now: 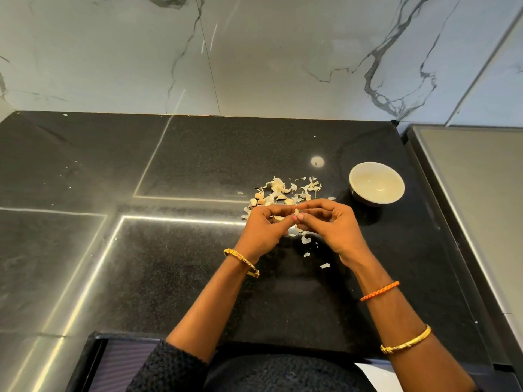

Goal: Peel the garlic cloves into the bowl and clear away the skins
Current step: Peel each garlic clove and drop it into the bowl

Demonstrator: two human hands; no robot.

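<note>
Here, left hand (261, 229) and right hand (332, 224) pinching one garlic clove (297, 213), skins (285, 190) behind, bowl (376, 183) right.

The surface (198, 154) is black stone with a fine pale speckle, crossed by bright streaks of reflected light. Behind it, across the top of the frame, the wall (254, 52) is pale grey-white marble with dark grey veins — thickest at the upper right. The bowl (376, 183) at right of centre is cream-white inside, dark on its outer wall. The garlic skins (285, 189) scattered in the middle are papery off-white, some tinged tan. One thumbnail (294, 218) shows pink polish. Gold bangles (242, 263) ring both wrists; a braided orange thread (379, 291) circles the right one. The sleeve (169, 369) at the bottom is black, nubbly knit.
</note>
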